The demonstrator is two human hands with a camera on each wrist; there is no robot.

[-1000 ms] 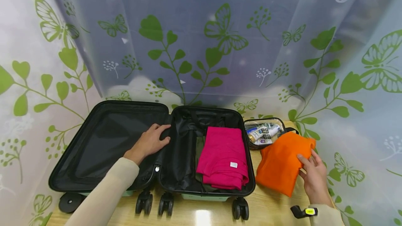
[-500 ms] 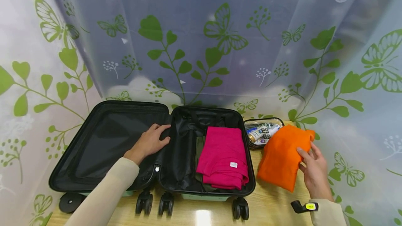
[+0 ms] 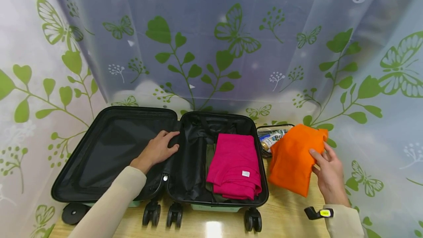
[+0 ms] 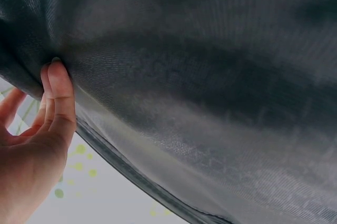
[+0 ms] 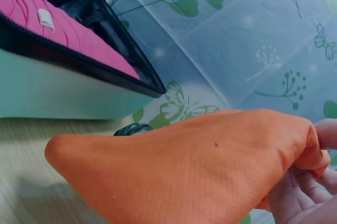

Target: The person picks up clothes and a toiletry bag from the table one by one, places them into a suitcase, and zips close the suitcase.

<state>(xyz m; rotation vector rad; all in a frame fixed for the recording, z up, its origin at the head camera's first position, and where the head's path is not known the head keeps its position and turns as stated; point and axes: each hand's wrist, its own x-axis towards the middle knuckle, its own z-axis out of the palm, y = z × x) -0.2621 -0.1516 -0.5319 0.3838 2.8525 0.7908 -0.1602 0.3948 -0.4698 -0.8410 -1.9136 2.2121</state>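
Note:
My right hand (image 3: 330,173) pinches the right edge of a folded orange garment (image 3: 294,161), thumb on top and fingers beneath. In the right wrist view the orange cloth (image 5: 179,169) is held above the table. My left hand (image 3: 156,151) rests on the black lining at the middle of the opened suitcase (image 3: 112,150). Seen from the left wrist, fairly straight fingers (image 4: 63,98) touch that dark fabric (image 4: 184,71). A folded pink garment (image 3: 234,164) with a white label lies in the suitcase's right half, over a dark green cloth (image 3: 209,157).
Right of the suitcase stands a clear pouch (image 3: 264,129) with tubes and bottles, partly hidden by the orange garment. Suitcase wheels (image 3: 253,219) stick out toward me over the wooden table (image 3: 281,219). A patterned curtain (image 3: 205,76) surrounds the back and sides.
My right hand has shifted slightly left and away from me with the orange garment, which now covers more of the clear pouch. My left hand has stayed in place.

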